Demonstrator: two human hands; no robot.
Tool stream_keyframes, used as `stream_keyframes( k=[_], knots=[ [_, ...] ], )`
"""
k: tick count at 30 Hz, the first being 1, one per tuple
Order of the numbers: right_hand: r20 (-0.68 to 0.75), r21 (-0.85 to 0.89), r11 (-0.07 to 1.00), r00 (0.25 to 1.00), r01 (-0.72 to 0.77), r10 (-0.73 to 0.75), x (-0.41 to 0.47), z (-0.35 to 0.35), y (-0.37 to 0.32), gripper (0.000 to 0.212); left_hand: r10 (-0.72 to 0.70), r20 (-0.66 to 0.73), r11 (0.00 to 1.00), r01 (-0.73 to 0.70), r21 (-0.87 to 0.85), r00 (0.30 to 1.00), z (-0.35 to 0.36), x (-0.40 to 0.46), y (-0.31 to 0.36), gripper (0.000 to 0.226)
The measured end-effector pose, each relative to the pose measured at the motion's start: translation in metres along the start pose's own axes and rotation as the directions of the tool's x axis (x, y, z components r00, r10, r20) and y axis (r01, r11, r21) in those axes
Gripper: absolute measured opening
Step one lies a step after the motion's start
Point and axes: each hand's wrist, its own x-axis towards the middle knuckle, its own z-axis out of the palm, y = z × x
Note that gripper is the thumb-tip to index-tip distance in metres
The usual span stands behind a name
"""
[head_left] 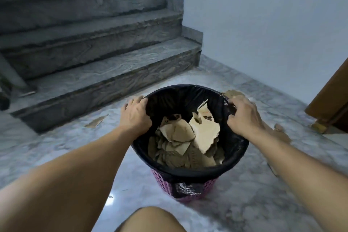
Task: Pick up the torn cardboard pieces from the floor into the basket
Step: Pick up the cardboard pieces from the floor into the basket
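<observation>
Both hands grip basket [190, 179] rim: left hand [136, 114], right hand [243, 117], fingers curled over liner. Cardboard scraps [96, 121] lie on floor [56, 141] near stair edge.

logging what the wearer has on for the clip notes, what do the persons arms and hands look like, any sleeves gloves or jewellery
Both arms are bare from the frame edge to the fingertips: no sleeves show. The left hand and right hand wear no gloves, and no rings, watch, bracelet or wristband show on the sides facing the camera. No markings or tattoos are visible on either forearm. A bare knee shows at the bottom edge.
</observation>
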Motion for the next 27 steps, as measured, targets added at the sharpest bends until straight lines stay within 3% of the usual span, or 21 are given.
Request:
stream_keyframes(
  k=[2, 5, 10, 15, 20, 23, 27],
  knots=[
    [0.046, 0.157, 0.982, 0.994, -0.108, 0.102, -0.009, -0.001, -0.001, 0.065, -0.062, 0.06, 0.989, 0.07, -0.132, 0.996, -0.003, -0.01, -0.006, 0.071],
    [0.013, 0.296, 0.939, 0.983, -0.177, 0.181, -0.011, -0.001, -0.013, 0.061, -0.108, 0.07, 0.961, 0.123, -0.249, 0.992, -0.002, -0.013, -0.015, 0.074],
    [0.022, 0.414, 0.884, 0.973, -0.218, 0.23, -0.006, 0.028, -0.055, 0.062, -0.228, 0.019, 0.927, 0.223, -0.3, 0.973, -0.001, -0.005, -0.049, 0.068],
    [0.025, 0.528, 0.812, 0.96, -0.249, 0.279, 0.003, 0.066, -0.114, 0.059, -0.4, -0.085, 0.863, 0.344, -0.37, 0.913, -0.002, -0.012, -0.086, 0.068],
    [0.017, 0.604, 0.766, 0.965, -0.218, 0.261, 0.013, 0.097, -0.169, 0.044, -0.547, -0.227, 0.791, 0.409, -0.455, 0.805, 0.002, -0.017, -0.102, 0.075],
    [0.05, 0.579, 0.787, 0.973, -0.21, 0.223, 0.018, 0.12, -0.195, 0.052, -0.647, -0.234, 0.722, 0.485, -0.493, 0.726, 0.007, -0.011, -0.097, 0.079],
    [0.235, 0.503, 0.853, 0.972, -0.14, 0.021, 0.025, 0.133, -0.203, 0.067, -0.671, -0.244, 0.715, 0.525, -0.461, 0.7, 0.011, 0.002, -0.103, 0.076]
  ],
)
